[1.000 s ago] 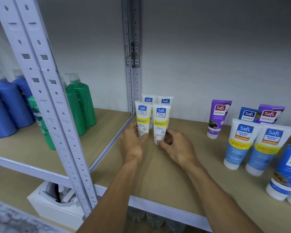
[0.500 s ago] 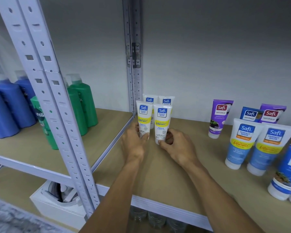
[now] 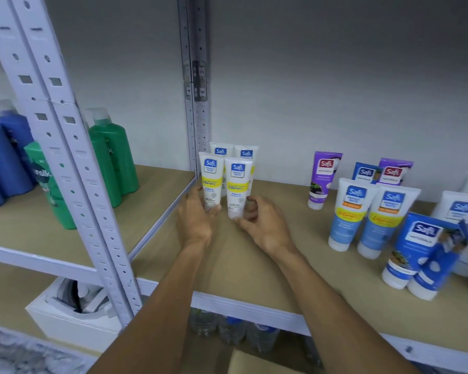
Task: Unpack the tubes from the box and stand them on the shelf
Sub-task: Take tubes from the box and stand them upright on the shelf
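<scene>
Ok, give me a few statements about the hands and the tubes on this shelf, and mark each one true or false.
1. The left hand grips the front left tube; the right hand grips the front right tube. True.
2. The held tubes lie flat on the shelf. False: they stand upright on the shelf.
3. Two back tubes stand behind the held pair. True.
4. The green bottles stand right of the purple tube. False: the green bottles stand left of it, in the neighbouring bay.
</scene>
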